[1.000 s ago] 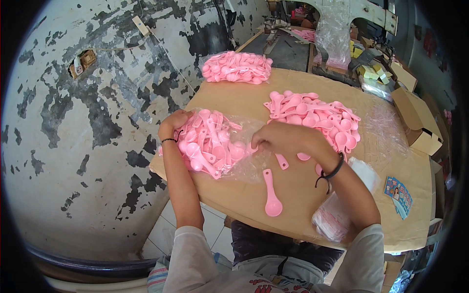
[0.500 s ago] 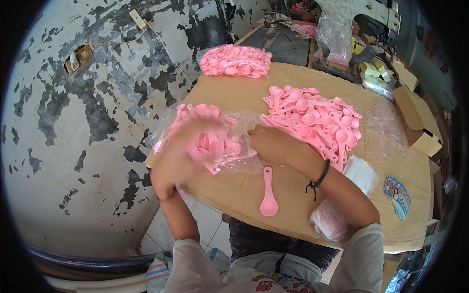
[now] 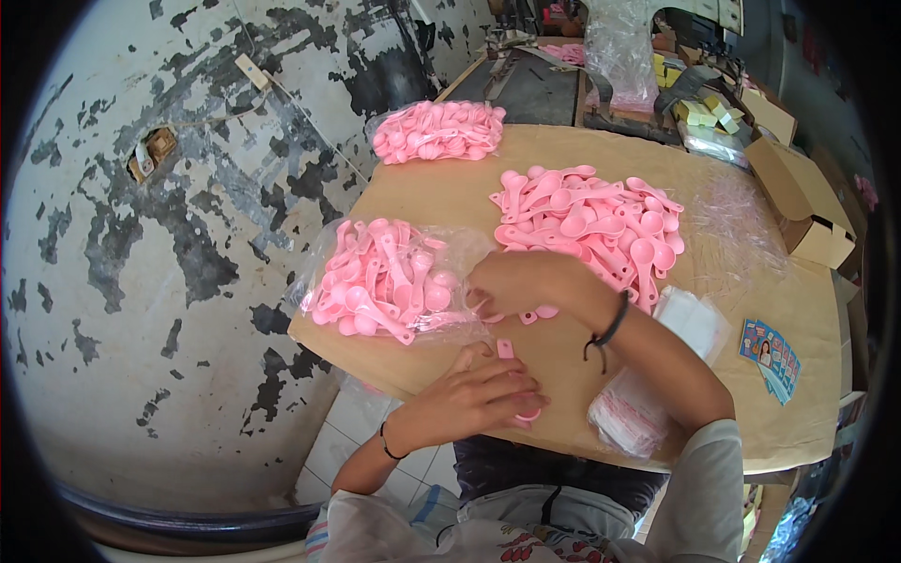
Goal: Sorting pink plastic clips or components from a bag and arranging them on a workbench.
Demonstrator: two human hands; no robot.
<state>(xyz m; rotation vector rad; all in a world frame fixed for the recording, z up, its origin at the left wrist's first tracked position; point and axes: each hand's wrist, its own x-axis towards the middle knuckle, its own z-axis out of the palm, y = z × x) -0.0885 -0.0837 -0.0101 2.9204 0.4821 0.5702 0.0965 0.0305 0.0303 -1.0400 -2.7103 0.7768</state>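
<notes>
Near the table's front edge, my left hand (image 3: 481, 388) curls its fingers over a single pink measuring spoon (image 3: 506, 350); the handle end and a bit of the bowl show past them. A clear plastic bag (image 3: 462, 246) full of pink measuring spoons (image 3: 394, 272) lies at the left, its mouth toward the right. At that mouth, my right hand (image 3: 511, 281) pinches the plastic. Several pink spoon ends poke out under this hand; whether it holds any is hidden. Just beyond my right hand is a loose pile of pink measuring spoons (image 3: 601, 220).
A second filled bag of pink spoons (image 3: 438, 131) sits at the far left of the paper-covered table (image 3: 422, 192). Flat clear bags (image 3: 633, 403) lie under my right forearm. Printed cards (image 3: 771, 358), crumpled plastic wrap (image 3: 737, 220) and an open cardboard box (image 3: 802, 202) are on the right.
My left hand has moved from over the filled bag down and right onto the single spoon. My right hand remains at the bag's mouth. The whole view has shifted slightly.
</notes>
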